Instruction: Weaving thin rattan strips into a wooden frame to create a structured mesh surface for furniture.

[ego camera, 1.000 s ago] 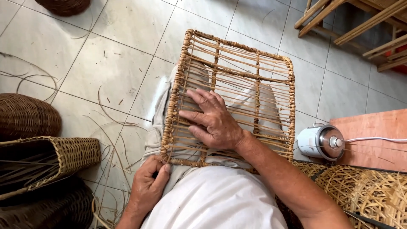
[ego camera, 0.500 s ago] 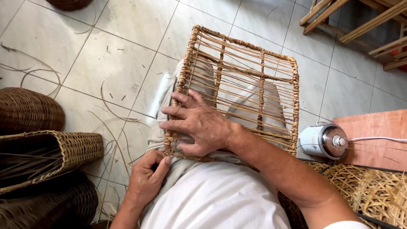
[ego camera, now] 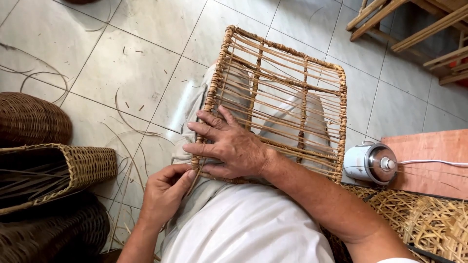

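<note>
A square rattan frame [ego camera: 297, 58] with thin cane slats lies across my lap, its woven rim running round all sides. My right hand [ego camera: 229, 146] lies flat on its near left corner, fingers spread over the slats, pressing the frame down. My left hand [ego camera: 165, 192] is just below that corner, fingers pinched on a thin cane strand [ego camera: 192, 181] that runs up to the rim. My knees in light trousers show through the slats.
Woven baskets [ego camera: 58, 170] and a dark round basket [ego camera: 29, 117] stand at the left. A small white motor-like device [ego camera: 368, 163] sits on the floor by a reddish board [ego camera: 429, 160]. Wicker pieces [ego camera: 429, 219] lie lower right, wooden furniture [ego camera: 414, 29] upper right. Cane scraps litter the tiles.
My right hand has slid left along the frame toward its near left corner. My left hand has come up to the rim and pinched the strand.
</note>
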